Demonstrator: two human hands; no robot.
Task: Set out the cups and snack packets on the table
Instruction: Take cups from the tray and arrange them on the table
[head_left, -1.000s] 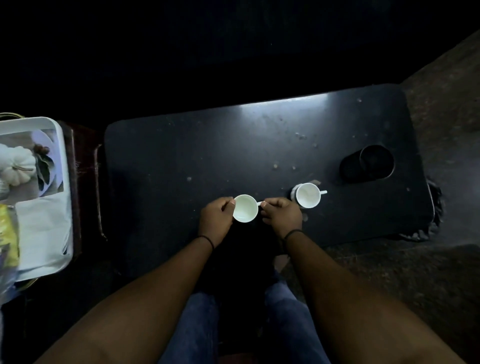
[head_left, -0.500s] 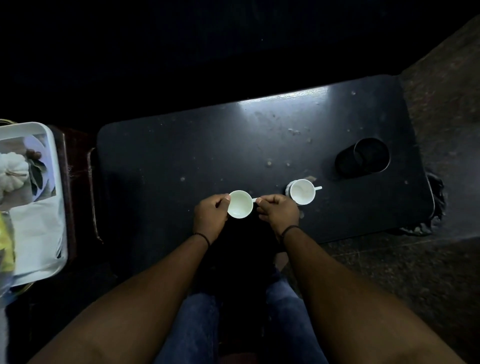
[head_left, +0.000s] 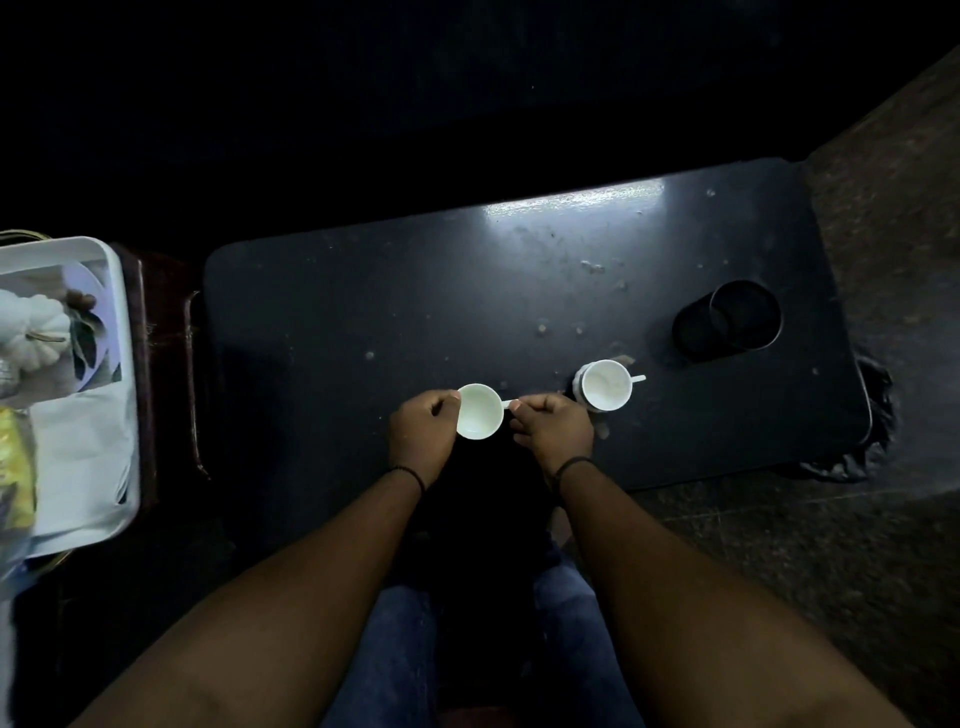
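Fingers (head_left: 524, 404) of the right hand (head_left: 553, 428) pinch the near cup (head_left: 479, 411) by its handle while the left hand (head_left: 422, 434) curls against its side, apparently steadying it just beside the second cup (head_left: 605, 384) on the tabletop (head_left: 363, 312).

We seem to be in a dim home sitting room: a low dark table (head_left: 467, 291) holds white teacups (head_left: 605, 385), beside a white serving tray (head_left: 118, 332) on a wooden stand.

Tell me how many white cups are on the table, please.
2. One white cup sits near the table's front edge, held between the left hand and right hand. The second cup stands just right of it.
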